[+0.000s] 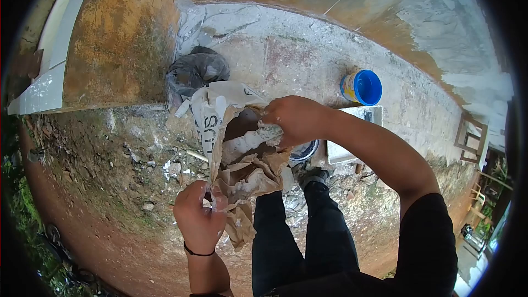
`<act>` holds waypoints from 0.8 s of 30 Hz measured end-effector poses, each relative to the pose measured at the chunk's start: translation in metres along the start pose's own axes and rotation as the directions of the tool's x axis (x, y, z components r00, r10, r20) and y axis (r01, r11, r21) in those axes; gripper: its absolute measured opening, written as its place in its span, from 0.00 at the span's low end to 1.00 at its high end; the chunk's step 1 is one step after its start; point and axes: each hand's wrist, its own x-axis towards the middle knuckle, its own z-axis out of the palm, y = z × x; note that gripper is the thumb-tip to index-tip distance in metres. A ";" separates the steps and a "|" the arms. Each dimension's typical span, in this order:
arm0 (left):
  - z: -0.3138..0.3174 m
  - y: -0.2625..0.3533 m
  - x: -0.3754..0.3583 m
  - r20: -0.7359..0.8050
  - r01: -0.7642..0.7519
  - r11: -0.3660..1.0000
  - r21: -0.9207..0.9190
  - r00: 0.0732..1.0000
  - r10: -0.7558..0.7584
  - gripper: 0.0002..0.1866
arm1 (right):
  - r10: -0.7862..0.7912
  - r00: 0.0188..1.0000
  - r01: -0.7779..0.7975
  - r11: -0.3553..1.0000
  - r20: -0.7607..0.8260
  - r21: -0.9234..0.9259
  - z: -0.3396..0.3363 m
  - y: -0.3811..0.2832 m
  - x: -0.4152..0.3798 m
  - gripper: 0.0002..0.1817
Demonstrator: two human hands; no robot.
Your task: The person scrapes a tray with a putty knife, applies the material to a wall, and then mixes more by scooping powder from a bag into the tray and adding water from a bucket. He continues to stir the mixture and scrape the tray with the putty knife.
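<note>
A torn paper sack [206,126] with dark printed letters hangs open between my hands, its brown inner layers crumpled and dusted with white powder. My left hand [201,214], with a black band at the wrist, is closed on the sack's lower edge. At the upper right rim, my right hand [291,118] grips the paper, fingers partly hidden inside the mouth. How much the sack holds is hard to see. Behind it and below my right wrist, part of a round container [304,153] with a blue rim shows; its contents are mostly hidden.
A blue bucket [367,88] stands against the far side of the concrete strip. Near it sits a white rectangular box [342,153], partly behind my forearm. A grey plastic bag [198,70] lies by the wall corner. Rubble covers the rough ground [148,176]. A wooden frame [471,140] stands far right.
</note>
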 end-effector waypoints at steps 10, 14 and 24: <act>0.005 0.000 0.000 -0.032 0.003 0.999 0.041 0.999 -0.001 0.08 | 0.076 0.987 -0.067 0.995 -0.141 0.070 -0.010 0.016 -0.042 0.26; 0.007 0.001 -0.001 -0.007 -0.058 0.995 0.084 0.998 0.059 0.06 | 0.083 0.966 -0.057 0.992 -0.244 0.111 -0.001 0.025 -0.056 0.26; 0.019 0.047 -0.005 -0.126 -0.092 0.895 0.435 0.979 0.162 0.10 | 0.096 0.914 -0.009 0.976 -0.394 0.216 -0.003 0.026 -0.102 0.25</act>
